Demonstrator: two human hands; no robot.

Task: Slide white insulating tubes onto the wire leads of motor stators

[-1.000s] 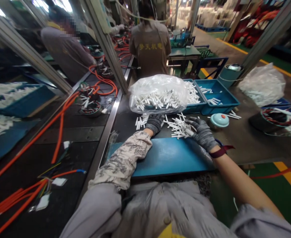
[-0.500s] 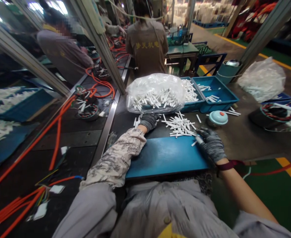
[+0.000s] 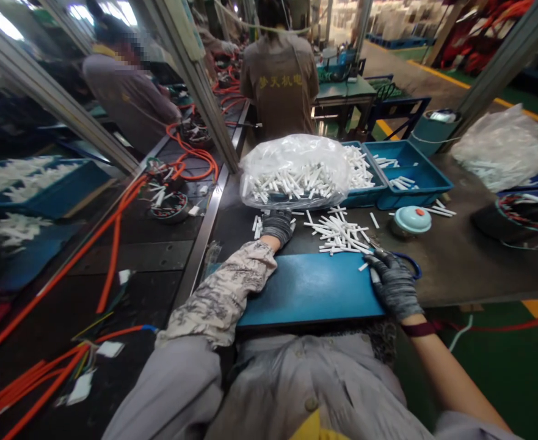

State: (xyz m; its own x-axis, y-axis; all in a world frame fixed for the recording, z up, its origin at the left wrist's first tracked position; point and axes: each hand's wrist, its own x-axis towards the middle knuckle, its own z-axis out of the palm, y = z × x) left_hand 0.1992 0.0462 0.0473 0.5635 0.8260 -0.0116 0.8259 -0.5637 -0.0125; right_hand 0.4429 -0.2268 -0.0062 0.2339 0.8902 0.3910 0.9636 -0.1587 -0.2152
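Note:
My left hand (image 3: pixel 278 227), in a grey striped glove, rests at the front of a clear plastic bag (image 3: pixel 296 171) full of short white tubes. White pieces lie beside its fingers, whose grip is hidden. My right hand (image 3: pixel 393 282), gloved too, is at the right end of a blue board (image 3: pixel 317 287). Its fingers curl around something I cannot make out, with a dark blue loop (image 3: pixel 410 264) showing behind them. Between the hands, beyond the board, lies a loose pile of white tubes (image 3: pixel 339 232).
Blue bins (image 3: pixel 418 198) with white tubes stand behind the pile. A light-blue round container (image 3: pixel 413 220) sits at right, near a wire-filled black ring (image 3: pixel 502 226). Orange cables (image 3: pixel 113 256) cross the left bench. Two people (image 3: pixel 280 79) (image 3: pixel 122 98) are farther back.
The view has shifted slightly, moving the scene rightward. The dark blue loop now shows by my right hand, which has turned a little. My left hand stays by the bag.

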